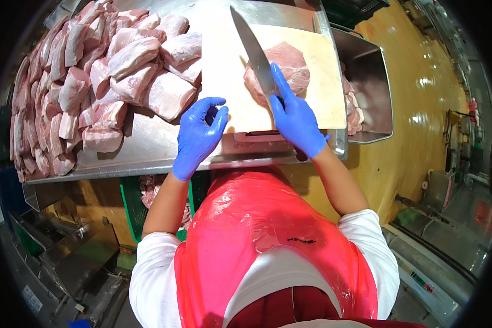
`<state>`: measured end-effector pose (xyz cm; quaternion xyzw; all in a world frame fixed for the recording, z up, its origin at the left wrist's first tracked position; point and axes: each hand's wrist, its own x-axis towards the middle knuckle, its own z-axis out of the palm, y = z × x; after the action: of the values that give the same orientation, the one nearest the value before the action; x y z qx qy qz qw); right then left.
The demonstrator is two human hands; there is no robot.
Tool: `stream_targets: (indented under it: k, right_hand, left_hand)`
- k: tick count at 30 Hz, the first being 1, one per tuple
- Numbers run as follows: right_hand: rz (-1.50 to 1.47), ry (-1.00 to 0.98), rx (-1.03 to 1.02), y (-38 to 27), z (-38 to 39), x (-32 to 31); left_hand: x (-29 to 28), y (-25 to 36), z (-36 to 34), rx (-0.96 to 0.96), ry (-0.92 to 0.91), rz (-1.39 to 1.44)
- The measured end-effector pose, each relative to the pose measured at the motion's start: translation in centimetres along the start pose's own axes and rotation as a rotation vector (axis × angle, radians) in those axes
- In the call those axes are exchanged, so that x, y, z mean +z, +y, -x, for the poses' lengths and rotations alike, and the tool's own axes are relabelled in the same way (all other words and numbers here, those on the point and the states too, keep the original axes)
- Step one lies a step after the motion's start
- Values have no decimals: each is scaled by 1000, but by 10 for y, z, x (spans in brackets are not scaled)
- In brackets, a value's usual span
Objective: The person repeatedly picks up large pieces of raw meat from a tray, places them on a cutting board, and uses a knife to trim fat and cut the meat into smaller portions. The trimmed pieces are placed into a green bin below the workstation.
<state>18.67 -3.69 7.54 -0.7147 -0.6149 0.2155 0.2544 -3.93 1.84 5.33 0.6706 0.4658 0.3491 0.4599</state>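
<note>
In my blue-gloved right hand (296,119) is a long-bladed knife (255,53), its tip pointing up and to the left. The blade passes over a round piece of pink raw meat (290,64); whether it touches the meat I cannot tell. That piece lies on a cream cutting board (224,71). My left hand (200,131), also gloved in blue, is at the board's near left corner with its fingers curled and a gap between thumb and fingertips. Nothing shows in it.
A big heap of raw meat pieces (95,82) covers the left of the metal table (153,156). Right of the board hangs a steel bin (374,82) with meat inside. Below the table's near edge stands a green crate (130,205) holding meat scraps. Another green crate (361,8) is at the far right.
</note>
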Motion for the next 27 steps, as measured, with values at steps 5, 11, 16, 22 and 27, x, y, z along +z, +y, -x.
stream_targets:
  k: [5, 11, 16, 22, 27]
  right_hand:
    - [93, -175, -62, 25, 85, -29]
    - [284, -421, 106, 52, 138, -97]
    - [143, -304, 73, 67, 144, -133]
    - [-205, 18, -135, 36, 59, -68]
    - [25, -83, -269, 2, -9, -3]
  left_hand:
    - [13, -16, -5, 8, 37, 41]
    - [40, -4, -5, -13, 66, 104]
    - [87, 11, -27, 87, 121, -72]
    - [79, 0, -28, -29, 216, -49]
    - [78, -4, -23, 59, 234, -64]
